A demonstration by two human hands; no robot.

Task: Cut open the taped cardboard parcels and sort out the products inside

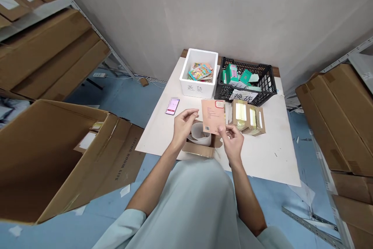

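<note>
My right hand (232,139) grips a thin salmon-pink booklet (213,115) by its lower right corner, thumb on the near face. Small print, a barcode and a red-outlined stamp show on that face. My left hand (185,122) hovers just off the booklet's left edge, its fingers loosely bent and holding nothing. Below both hands an open small cardboard box (198,150) stands at the table's near edge. A roll of white sheet material (201,135) sits inside it. Part of the box is hidden behind the booklet and my right hand.
On the white table (271,152) are a phone (173,107), a white foam box (198,89) of colourful booklets, a black crate (266,86) with green cartons, and taped small boxes (247,117). A large open carton (96,167) stands left. Shelves of cartons flank both sides.
</note>
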